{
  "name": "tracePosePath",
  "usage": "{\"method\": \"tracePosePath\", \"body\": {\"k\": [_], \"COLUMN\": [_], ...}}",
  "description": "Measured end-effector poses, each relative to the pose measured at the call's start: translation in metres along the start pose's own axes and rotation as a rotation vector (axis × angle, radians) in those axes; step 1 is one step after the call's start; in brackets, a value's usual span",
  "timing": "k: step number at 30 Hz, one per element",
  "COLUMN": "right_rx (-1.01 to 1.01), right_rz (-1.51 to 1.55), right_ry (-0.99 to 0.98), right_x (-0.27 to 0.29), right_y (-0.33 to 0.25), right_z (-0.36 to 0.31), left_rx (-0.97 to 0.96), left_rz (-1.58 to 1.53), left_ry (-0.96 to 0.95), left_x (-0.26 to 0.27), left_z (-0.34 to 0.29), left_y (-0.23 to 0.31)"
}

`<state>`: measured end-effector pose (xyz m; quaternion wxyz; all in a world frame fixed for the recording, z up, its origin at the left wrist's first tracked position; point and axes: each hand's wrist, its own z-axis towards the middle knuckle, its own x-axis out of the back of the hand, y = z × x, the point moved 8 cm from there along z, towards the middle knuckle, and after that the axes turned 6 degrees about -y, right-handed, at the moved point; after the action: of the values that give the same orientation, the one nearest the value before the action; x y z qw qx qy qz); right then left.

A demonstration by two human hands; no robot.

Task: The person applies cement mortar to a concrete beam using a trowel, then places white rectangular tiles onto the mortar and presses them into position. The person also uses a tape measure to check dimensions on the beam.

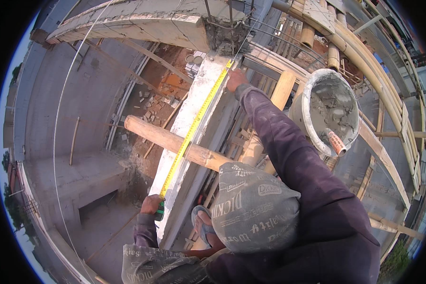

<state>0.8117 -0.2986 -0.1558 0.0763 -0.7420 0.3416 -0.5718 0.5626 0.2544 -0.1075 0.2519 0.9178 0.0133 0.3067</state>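
Observation:
A yellow tape measure blade (197, 120) lies stretched along the pale top of a narrow concrete beam (187, 111), crossing over a bamboo pole (163, 134). At its near end my left hand (151, 204) is closed around the green tape measure case (160, 211), which is partly hidden by the fingers. My right arm reaches far forward. Beside a concrete column with bare rebar (225, 35), my right hand (236, 80) is closed at the far end of the blade, its fingertips touching the edge of the tape.
To the right stands a bucket (299, 106) of wet grey mortar (331, 102), with an orange-brown handle (336, 142) sticking out. Bamboo scaffolding (388, 75) runs along the right. My sandalled foot (203, 223) is beside the beam. Left of the beam, the ground (163, 71) lies far below.

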Motion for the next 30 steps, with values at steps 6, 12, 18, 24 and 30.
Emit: {"method": "tracePosePath", "body": {"k": [6, 12, 18, 24, 30], "right_rx": [0.099, 0.119, 0.162, 0.287, 0.276], "right_rz": [-0.069, -0.009, 0.003, -0.013, -0.080], "right_ry": [0.039, 0.019, 0.071, 0.142, 0.074], "right_x": [-0.014, -0.011, -0.006, 0.000, -0.007], "right_y": [0.009, 0.009, 0.007, -0.004, 0.004], "right_z": [0.005, 0.011, 0.005, -0.003, -0.008], "left_rx": [0.348, 0.124, 0.189, 0.327, 0.203], "left_rz": [-0.633, -0.265, -0.404, -0.349, -0.116], "left_ry": [-0.001, 0.016, 0.029, -0.019, -0.041], "left_x": [-0.013, -0.008, -0.015, -0.027, -0.045], "left_z": [-0.015, 0.005, 0.008, 0.010, 0.019], "left_y": [-0.027, -0.020, -0.029, -0.035, -0.038]}}
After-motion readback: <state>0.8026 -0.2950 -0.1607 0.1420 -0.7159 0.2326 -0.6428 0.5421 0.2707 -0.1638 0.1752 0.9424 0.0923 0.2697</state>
